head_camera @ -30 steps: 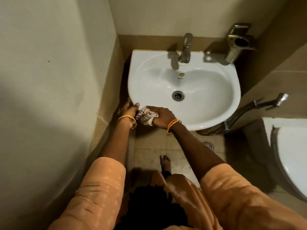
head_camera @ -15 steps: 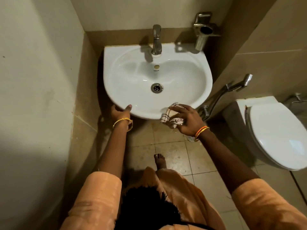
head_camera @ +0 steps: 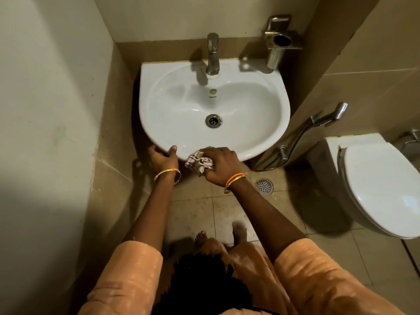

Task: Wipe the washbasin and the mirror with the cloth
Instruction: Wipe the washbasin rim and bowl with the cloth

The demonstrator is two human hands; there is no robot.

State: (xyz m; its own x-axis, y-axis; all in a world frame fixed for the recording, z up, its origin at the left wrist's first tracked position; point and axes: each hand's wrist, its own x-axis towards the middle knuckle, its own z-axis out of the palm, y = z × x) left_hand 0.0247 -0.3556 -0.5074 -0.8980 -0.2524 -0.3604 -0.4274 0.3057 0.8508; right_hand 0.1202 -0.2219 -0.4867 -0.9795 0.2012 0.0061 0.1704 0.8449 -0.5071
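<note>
A white washbasin (head_camera: pixel 270 87) hangs on the back wall, with a steel tap (head_camera: pixel 213 54) at its rear and a drain (head_camera: pixel 213 120) in the bowl. My right hand (head_camera: pixel 223 165) is closed on a bunched white cloth with dark stripes (head_camera: pixel 200 163), pressed against the basin's front rim just left of centre. My left hand (head_camera: pixel 162 159) grips the front left rim, thumb on top and fingers underneath. No mirror is in view.
A steel holder (head_camera: pixel 278 42) is fixed to the wall right of the tap. A spray hose (head_camera: pixel 318 123) hangs on the right wall next to a white toilet (head_camera: pixel 381 185). A floor drain (head_camera: pixel 264 186) sits below the basin. A wall stands close on the left.
My right hand has slid the cloth leftward along the front rim, toward my left hand. My left hand keeps its hold on the rim.
</note>
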